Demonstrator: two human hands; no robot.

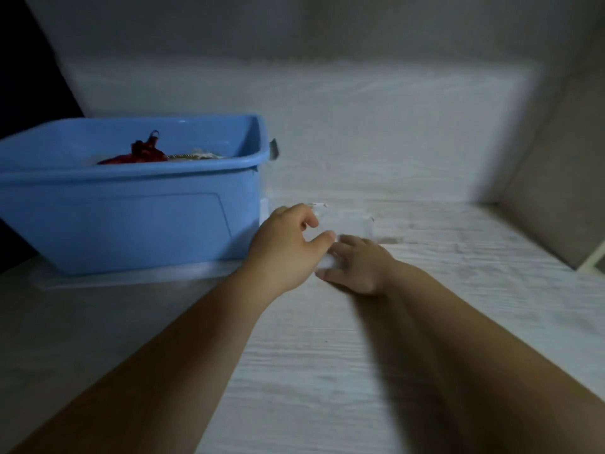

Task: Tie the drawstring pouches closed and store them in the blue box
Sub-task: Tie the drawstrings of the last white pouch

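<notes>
The blue box (131,221) stands at the left on the white table. Inside it lie a red pouch (137,155) and a pale beige pouch (196,156). Just right of the box a white pouch (352,222) lies on the table, faint against the surface and blurred. My left hand (284,247) is at the pouch's left edge, with curled fingers and the thumb on the fabric. My right hand (357,267) rests on the pouch's near part with fairly straight fingers. The pouch's drawstring cannot be made out.
A clear flat lid (131,277) lies under the blue box and sticks out in front of it. A grey latch (274,149) hangs on the box's right end. A beige wall (556,191) closes off the right side.
</notes>
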